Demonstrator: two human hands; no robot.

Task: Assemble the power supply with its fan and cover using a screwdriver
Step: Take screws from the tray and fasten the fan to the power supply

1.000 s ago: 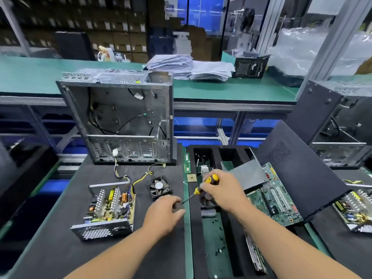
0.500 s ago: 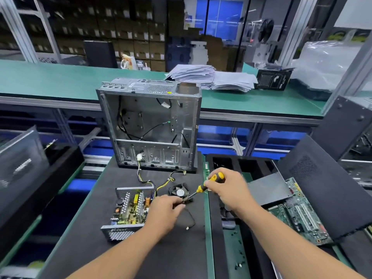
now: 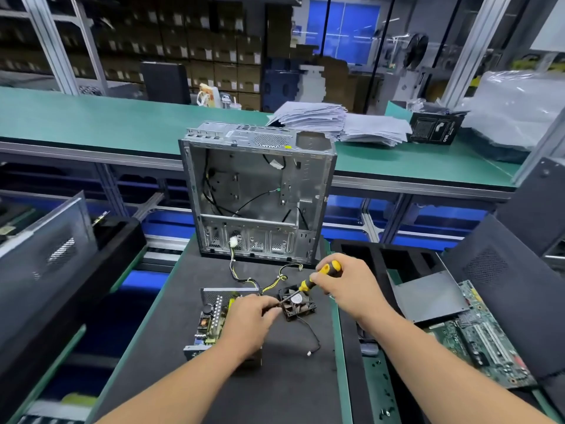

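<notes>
My right hand (image 3: 351, 289) has its grip wrapped round the yellow-and-black handle of the screwdriver (image 3: 318, 278), its shaft slanting down toward my left hand (image 3: 249, 319). The left grip pinches at the shaft's tip, fingers curled, right beside the small black fan (image 3: 298, 304). The fan lies flat near the middle of the dark tabletop (image 3: 159, 356), its wire trailing toward the near edge. The open power supply (image 3: 211, 319) sits just left of it, partly under my left hand. The bare computer case (image 3: 256, 194) stands at the far edge.

No legible text anywhere; only blurred white print on the black cardboard box (image 3: 434, 130), far right.
</notes>
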